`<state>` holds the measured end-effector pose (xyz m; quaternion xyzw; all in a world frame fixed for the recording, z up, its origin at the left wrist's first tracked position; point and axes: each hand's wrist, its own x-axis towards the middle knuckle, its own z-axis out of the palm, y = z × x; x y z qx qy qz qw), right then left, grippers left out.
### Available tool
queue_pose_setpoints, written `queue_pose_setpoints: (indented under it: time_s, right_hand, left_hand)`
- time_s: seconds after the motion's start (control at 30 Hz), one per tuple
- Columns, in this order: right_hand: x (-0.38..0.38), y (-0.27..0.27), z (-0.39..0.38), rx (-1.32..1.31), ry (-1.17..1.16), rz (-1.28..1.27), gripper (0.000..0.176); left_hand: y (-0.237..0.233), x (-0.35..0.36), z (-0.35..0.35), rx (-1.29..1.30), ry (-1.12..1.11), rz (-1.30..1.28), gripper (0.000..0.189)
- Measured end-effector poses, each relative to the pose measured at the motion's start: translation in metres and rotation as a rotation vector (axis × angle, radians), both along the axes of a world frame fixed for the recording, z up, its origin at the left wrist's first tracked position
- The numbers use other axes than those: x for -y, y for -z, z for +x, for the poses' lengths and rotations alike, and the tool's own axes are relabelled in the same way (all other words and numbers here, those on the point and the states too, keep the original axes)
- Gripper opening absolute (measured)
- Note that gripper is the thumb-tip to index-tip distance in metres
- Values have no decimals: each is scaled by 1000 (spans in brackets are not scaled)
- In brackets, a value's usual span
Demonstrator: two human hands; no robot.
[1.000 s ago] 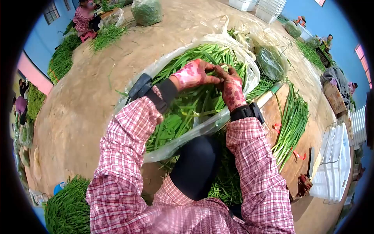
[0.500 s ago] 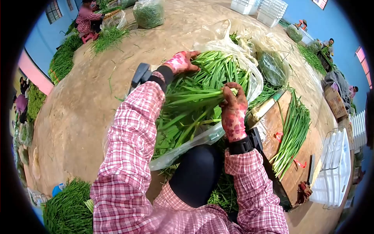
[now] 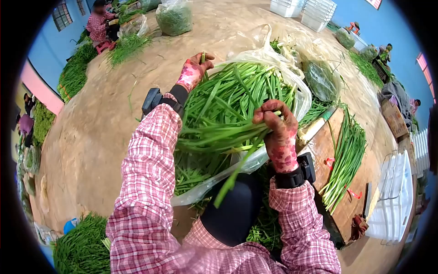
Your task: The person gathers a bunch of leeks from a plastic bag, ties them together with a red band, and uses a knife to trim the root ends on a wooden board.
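Note:
In my right hand [image 3: 280, 132] a small bunch of garlic chives [image 3: 223, 132] is pinched by its pale ends, the leaves stretching left and blurred by motion. One leaf hangs down over my dark knee. My left hand [image 3: 195, 72], also closed, is raised at the upper left edge of the pile with a short green stalk [image 3: 203, 57] between the fingers. Beneath both hands a large chive pile [image 3: 246, 86] lies in an opened clear plastic bag [image 3: 303, 98]. Both hands wear patterned pink fingerless gloves.
To the right is a wooden board [image 3: 315, 148] bearing a red-tied chive bundle [image 3: 346, 160] and a knife [image 3: 367, 198]. White crates [image 3: 390, 196] stand beyond it. More chives [image 3: 82, 246] lie at lower left. A co-worker [image 3: 98, 23] sits at the far left.
My left hand has lifted off the pile and moved left, now with a short stalk in its fingers. My right hand has shifted slightly right and down with its bunch.

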<state>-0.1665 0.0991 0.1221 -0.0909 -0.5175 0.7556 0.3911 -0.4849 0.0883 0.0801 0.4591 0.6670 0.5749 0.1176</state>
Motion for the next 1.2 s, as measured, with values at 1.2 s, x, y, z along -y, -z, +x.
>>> queue_pose_setpoints:
  time_s: [1.2]
  right_hand:
    - [20,-49,-8,47,189,-22,31]
  left_hand:
    - [-104,85,174,-659,419,-59,78]
